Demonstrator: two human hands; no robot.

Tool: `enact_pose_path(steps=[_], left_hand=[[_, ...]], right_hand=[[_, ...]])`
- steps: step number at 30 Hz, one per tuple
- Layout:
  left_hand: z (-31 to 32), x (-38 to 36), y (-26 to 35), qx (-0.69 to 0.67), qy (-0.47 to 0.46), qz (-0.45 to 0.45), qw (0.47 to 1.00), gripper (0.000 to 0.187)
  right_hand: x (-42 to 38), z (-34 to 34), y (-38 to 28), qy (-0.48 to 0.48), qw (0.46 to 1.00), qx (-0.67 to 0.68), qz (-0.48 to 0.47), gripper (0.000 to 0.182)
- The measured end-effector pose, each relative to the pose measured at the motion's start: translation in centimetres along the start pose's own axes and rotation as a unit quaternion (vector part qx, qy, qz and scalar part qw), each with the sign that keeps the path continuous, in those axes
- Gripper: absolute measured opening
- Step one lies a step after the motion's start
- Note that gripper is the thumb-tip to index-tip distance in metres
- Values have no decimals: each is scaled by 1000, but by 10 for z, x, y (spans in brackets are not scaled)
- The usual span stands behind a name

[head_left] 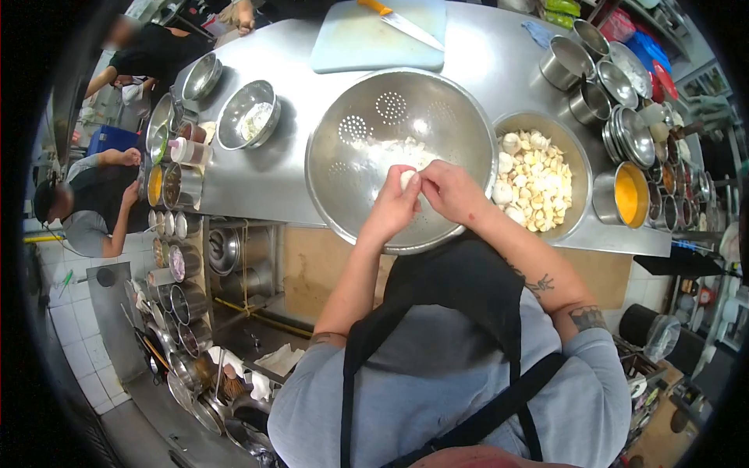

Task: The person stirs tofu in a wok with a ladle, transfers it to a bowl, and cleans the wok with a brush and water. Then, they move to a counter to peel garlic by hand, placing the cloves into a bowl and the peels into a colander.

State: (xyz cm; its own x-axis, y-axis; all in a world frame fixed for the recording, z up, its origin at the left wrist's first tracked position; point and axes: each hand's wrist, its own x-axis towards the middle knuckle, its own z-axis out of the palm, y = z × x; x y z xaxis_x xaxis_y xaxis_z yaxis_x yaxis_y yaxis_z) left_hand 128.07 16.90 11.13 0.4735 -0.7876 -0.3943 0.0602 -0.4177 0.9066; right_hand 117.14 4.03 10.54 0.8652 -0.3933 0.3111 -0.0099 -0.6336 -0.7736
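Observation:
Above the large steel colander, my two hands meet with fingertips touching. My left hand is closed around a small white piece of garlic. Pinched fingers of my right hand press at the same garlic from the other side. Pale garlic skins lie in the bottom of the colander, partly hidden behind the hands. Just right of it, a steel bowl is filled with loose garlic cloves and some whole bulbs.
Behind the colander lies a light cutting board with an orange-handled knife. A smaller bowl stands left. Pots and a container of orange liquid line the right. Co-workers are at the left.

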Motion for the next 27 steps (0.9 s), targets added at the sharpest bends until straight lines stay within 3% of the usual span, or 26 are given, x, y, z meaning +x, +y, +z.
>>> enact_pose_path(steps=[2,5,6,9,12,15,18,19,24,27], left_hand=[[-5,3,-11,22,-18,58,998,33],[-5,2,-16,45,-2,174,984,27],[-4,4,-23,10,0,175,984,27],[-5,-2,-19,-118,-62,91,987,30],[-9,2,-18,-239,-52,-11,970,31],[-15,3,-19,-361,-78,-28,929,31],[-11,1,-11,-408,-41,-33,912,29],[-11,2,-12,-433,-52,-32,899,29],[0,1,-5,-530,-93,-21,843,30],[3,6,-20,-573,-126,-7,810,28]], right_hand=[[0,-3,-6,-8,1000,10,14,9],[5,-7,-11,-14,992,55,113,10],[5,-7,-11,-2,992,46,116,10],[7,-6,-4,-6,995,-7,104,11],[5,-4,4,-48,988,-92,116,16],[-1,2,18,-89,971,-165,149,19],[1,3,13,-20,983,-98,152,26],[3,3,9,-36,980,-31,191,30],[10,0,-20,-86,893,271,350,52],[6,6,-17,-100,919,267,274,51]])
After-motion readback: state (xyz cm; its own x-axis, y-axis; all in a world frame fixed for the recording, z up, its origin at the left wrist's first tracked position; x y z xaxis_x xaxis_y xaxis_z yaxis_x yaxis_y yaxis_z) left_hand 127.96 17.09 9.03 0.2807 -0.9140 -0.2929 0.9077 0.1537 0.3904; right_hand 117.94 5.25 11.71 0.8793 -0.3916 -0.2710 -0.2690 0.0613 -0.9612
